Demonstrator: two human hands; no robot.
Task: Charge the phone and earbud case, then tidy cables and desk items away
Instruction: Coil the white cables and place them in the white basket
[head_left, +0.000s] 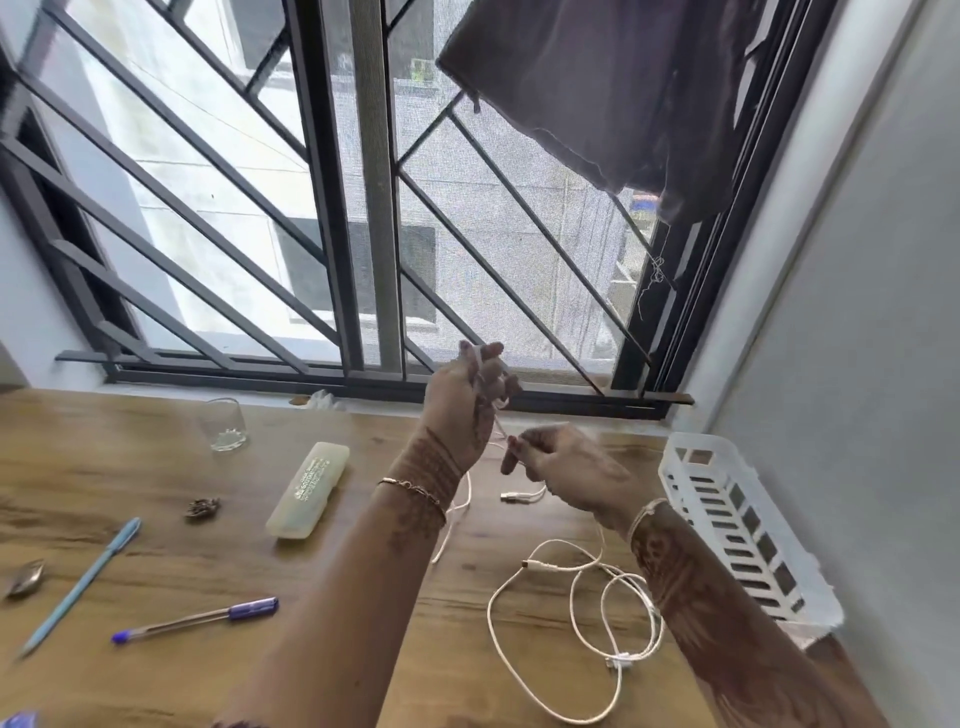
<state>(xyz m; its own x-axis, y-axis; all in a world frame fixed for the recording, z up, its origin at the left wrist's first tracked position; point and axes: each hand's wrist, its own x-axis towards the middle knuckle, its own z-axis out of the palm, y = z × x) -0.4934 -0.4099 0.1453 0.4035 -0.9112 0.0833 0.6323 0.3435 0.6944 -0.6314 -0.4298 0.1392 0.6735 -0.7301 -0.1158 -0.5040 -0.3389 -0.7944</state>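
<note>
A thin white cable (470, 493) was being gathered above the desk (363, 597), near its far edge by the window. The left hand (462, 402) was raised, fingers curled shut around several turns of the cable. Just below and to its right, the right hand (563, 467) pinched the same cable between thumb and forefinger, the remaining fingers folded. A short run of cable passed between the two hands, slanting down from the left to the right. The free tail dropped beneath the left wrist to the desk, and a plug end (511, 497) lay just under the right hand.

Judgement: the step in hand looked like coiling this cable for storage. The coming move turned on the slack, which hung below both hands and ran toward the near side; the right hand was the nearer to feed it up.

A second white cable (571, 623) lay loose in wide loops on the desk, near right, under the right forearm. A white slotted basket (737, 514) sat at the right edge, against the wall, close to the right hand. Leftward lay a pale case (309, 491), a glass tumbler (226, 423), a purple pen (197, 618) and a blue pen (83, 584). No phone or earbud case could be seen.
</note>
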